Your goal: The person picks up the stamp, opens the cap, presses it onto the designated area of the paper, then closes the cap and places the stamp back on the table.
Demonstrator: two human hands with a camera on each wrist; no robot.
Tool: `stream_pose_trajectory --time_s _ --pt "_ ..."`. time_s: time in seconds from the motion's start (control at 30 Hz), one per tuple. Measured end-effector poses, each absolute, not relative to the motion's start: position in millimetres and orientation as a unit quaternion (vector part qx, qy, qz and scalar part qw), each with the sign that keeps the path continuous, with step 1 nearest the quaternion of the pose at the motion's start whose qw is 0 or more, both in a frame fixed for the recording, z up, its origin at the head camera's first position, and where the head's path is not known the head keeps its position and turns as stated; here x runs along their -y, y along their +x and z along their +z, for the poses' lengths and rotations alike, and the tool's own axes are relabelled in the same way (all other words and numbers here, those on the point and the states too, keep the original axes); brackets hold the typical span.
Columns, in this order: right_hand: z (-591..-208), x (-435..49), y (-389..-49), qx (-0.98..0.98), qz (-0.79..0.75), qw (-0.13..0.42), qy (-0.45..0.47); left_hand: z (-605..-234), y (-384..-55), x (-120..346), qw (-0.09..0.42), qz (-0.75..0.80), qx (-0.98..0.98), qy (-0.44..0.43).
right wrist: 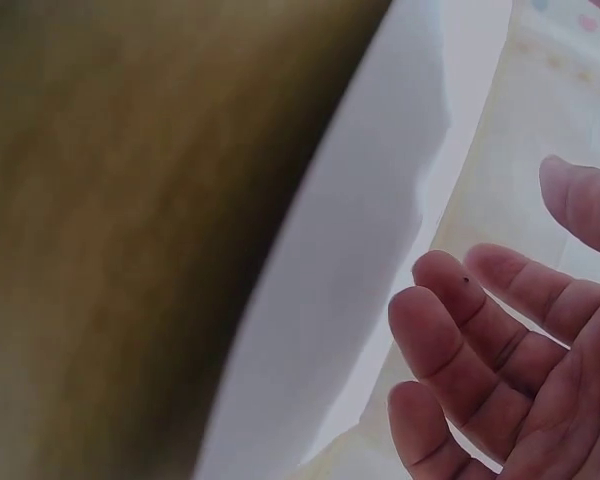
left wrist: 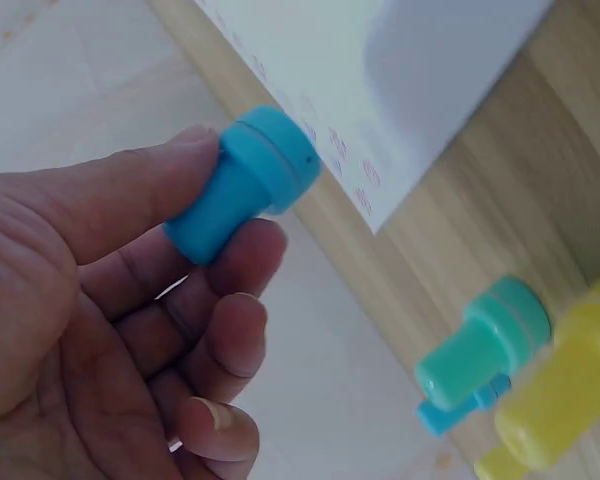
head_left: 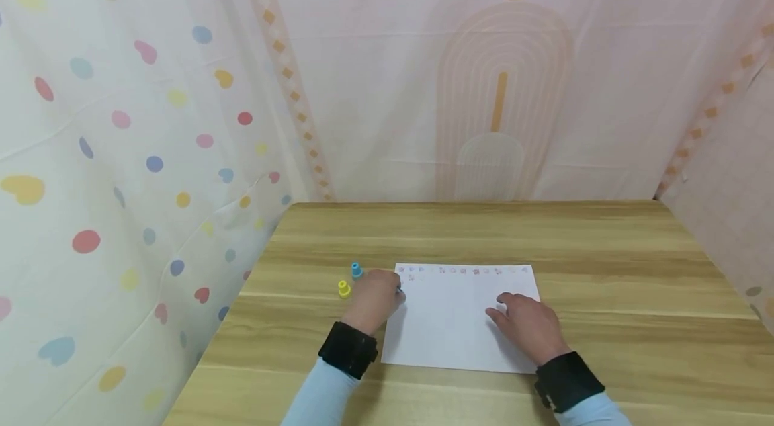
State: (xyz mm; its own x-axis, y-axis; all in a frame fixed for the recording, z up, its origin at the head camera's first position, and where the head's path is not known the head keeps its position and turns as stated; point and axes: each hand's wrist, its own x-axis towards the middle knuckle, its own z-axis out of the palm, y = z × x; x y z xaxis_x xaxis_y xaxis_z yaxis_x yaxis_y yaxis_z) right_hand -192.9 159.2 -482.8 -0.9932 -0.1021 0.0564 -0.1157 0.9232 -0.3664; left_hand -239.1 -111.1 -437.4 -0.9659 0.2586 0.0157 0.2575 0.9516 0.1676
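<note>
My left hand (head_left: pixel 373 300) is at the paper's upper left corner. Its thumb and fingertips pinch a blue stamp (left wrist: pixel 248 178), which in the left wrist view is held above the table with its wide end toward the paper. The white paper (head_left: pixel 453 325) carries a row of small coloured prints along its far edge and a short start of a second row at the left. Over the paper's right part, my right hand (head_left: pixel 532 326) hovers with loosely bent fingers, holding nothing; the right wrist view shows its bare fingers (right wrist: pixel 445 335).
Left of the paper, another blue stamp (head_left: pixel 357 270) and a yellow stamp (head_left: pixel 344 289) stand on the wooden table (head_left: pixel 629 291). The left wrist view adds a green stamp (left wrist: pixel 485 340) beside a large yellow stamp (left wrist: pixel 560 390). Patterned curtains (head_left: pixel 387 76) hang behind the table.
</note>
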Motion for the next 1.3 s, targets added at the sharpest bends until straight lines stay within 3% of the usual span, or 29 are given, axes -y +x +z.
stream_pose_trajectory --time_s 0.47,0.8,1.3 --pt "-485 -145 -197 0.947 0.321 0.009 0.030 -443 -234 82 -0.022 0.181 -0.964 0.193" --pt "-480 -133 -198 0.839 0.538 -0.074 -0.019 -447 -229 57 -0.029 0.252 -0.940 0.228" --pt "-473 -135 -199 0.700 0.702 -0.129 -0.001 -455 -223 34 -0.042 0.357 -0.892 0.273"
